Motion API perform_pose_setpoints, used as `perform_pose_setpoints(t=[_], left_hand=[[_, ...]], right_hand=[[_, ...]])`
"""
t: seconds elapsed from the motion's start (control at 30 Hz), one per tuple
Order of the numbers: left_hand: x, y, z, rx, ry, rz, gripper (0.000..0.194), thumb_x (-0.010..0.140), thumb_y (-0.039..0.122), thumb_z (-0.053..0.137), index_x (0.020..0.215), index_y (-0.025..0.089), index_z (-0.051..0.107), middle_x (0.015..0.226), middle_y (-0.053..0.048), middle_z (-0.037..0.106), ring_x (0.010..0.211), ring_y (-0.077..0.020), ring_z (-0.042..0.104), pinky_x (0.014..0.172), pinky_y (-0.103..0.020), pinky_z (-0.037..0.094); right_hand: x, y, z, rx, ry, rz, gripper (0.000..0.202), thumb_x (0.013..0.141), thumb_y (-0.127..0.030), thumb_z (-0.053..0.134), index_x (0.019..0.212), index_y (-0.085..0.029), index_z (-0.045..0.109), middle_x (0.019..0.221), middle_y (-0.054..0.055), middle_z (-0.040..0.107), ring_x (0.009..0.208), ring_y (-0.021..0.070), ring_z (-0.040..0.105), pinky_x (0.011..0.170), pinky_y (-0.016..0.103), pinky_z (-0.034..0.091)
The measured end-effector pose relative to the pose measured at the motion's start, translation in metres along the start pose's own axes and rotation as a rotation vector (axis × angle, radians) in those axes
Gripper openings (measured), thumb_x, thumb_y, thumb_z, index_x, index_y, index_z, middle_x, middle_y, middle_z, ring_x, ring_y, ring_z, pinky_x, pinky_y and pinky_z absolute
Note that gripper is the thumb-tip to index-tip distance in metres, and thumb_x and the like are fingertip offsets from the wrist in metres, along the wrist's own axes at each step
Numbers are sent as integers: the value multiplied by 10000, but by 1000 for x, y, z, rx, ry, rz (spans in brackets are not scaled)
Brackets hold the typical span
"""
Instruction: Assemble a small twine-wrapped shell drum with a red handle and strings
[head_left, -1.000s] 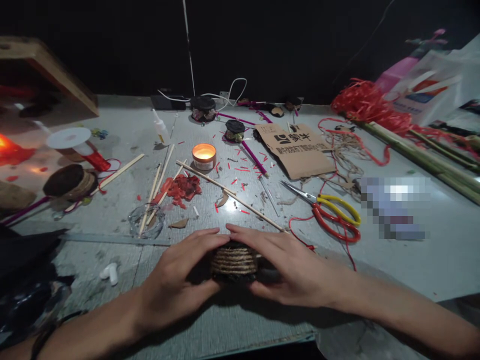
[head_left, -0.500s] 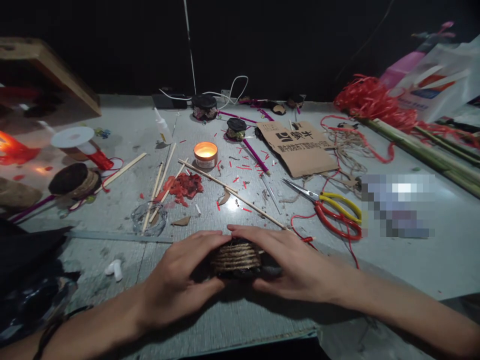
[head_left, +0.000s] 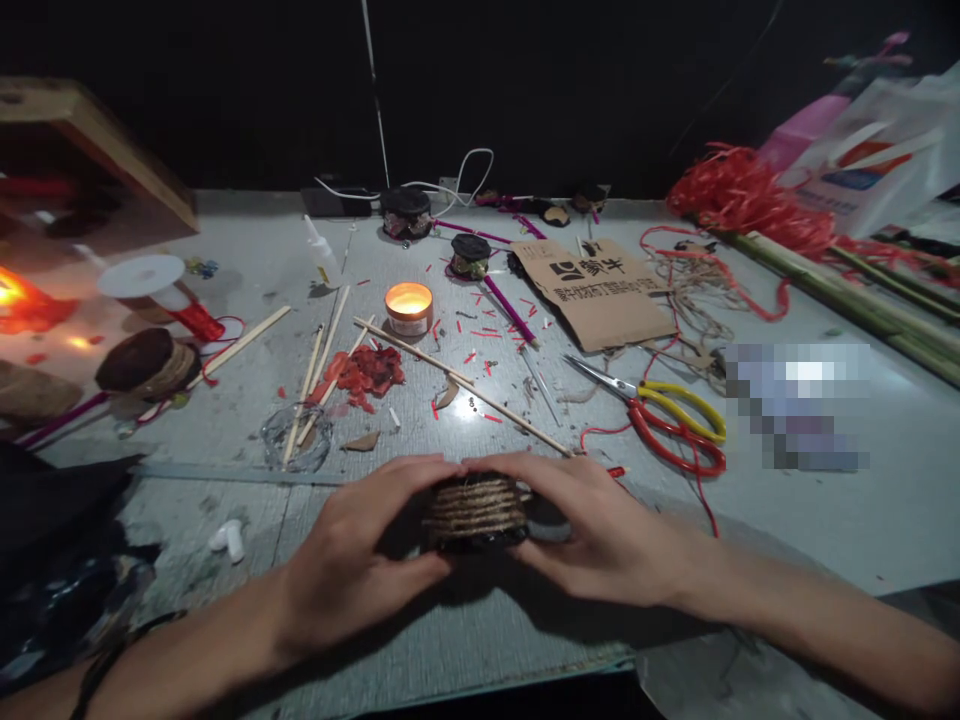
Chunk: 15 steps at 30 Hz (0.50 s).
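Near the table's front edge, a small black drum wound with twine (head_left: 478, 510) is held between both hands. My left hand (head_left: 367, 535) grips its left side, fingertips on top and thumb below. From the right, my right hand (head_left: 600, 525) closes round it the same way. The fingertips of both hands meet over the drum's top, which they partly hide. Just beyond lie a thin wooden stick (head_left: 480, 388) and a red cord (head_left: 701, 500). Scissors (head_left: 652, 410) with one red and one yellow handle rest right of my right hand.
A lit candle in a tin (head_left: 409, 308) stands mid-table. Behind it are finished-looking drums (head_left: 470, 256) on purple sticks and a flattened cardboard piece (head_left: 600, 295). Red wax-like scraps (head_left: 367, 375) lie left, near a thread spool (head_left: 142, 275). Bamboo stalks (head_left: 847, 300) extend along the right.
My right hand has shifted slightly on the drum, and more of the twine-wound side shows between the hands. The other things stay where they were.
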<state>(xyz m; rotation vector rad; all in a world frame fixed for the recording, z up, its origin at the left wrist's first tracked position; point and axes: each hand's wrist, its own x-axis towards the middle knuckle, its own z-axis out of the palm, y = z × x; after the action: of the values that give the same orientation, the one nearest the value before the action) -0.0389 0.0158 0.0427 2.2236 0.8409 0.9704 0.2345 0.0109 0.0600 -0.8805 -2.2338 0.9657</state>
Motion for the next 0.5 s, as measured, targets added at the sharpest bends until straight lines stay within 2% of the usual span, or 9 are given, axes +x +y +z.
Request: perform_pose_setpoints(t=[0.07,0.13,0.23,0.3,0.33,0.4,0.5], left_hand=[[1,-2,1,-25,34,-49,685,862,328,916,1461,322,583,1268,-74,804,1100,-281,816,965,-404,693],[2,-2,1,-34,75,-47,683,861,357,927,1449,295,584,1338,-99,763,1220,-293,764,1060,-433,647],[4,-1,-2,-6,135,-8,447,932,254,853,1325,265,641,1345,-103,736,1252,-266,726,1075,-415,615],[5,1,-5,33,147,18,206,983,152,759,1154,243,689,1285,-83,740,1190,-230,734,1034,-376,611],[5,2,-6,51,150,28,147,998,110,714,1078,232,697,1257,-76,739,1166,-214,735,1023,-359,605],[6,4,-7,70,159,43,170,1008,53,654,989,217,696,1204,-66,737,1133,-193,733,1007,-333,597],[7,6,-7,51,175,58,172,981,39,673,1005,208,689,1157,-67,739,1098,-188,735,975,-318,604]], right_hand=[[4,0,-6,20,73,29,502,935,-208,789,1396,-224,594,1230,79,804,1044,217,790,892,357,639],[7,-1,-12,50,139,74,520,907,-259,852,1359,-239,595,1169,57,804,987,207,788,865,346,634],[9,-2,-16,113,183,125,576,903,-257,846,1390,-248,539,1180,65,786,996,217,786,877,364,635],[7,-5,-17,141,156,153,613,928,-268,817,1448,-256,491,1243,85,765,1075,238,778,929,396,634],[6,-6,-18,156,127,167,622,949,-280,797,1479,-263,472,1271,92,754,1120,248,770,953,412,633],[4,-9,-19,205,44,201,614,996,-300,752,1531,-284,450,1307,95,743,1175,258,759,967,423,637],[3,-12,-21,316,-58,245,595,1013,-313,745,1541,-293,474,1318,93,755,1194,263,761,977,421,647]])
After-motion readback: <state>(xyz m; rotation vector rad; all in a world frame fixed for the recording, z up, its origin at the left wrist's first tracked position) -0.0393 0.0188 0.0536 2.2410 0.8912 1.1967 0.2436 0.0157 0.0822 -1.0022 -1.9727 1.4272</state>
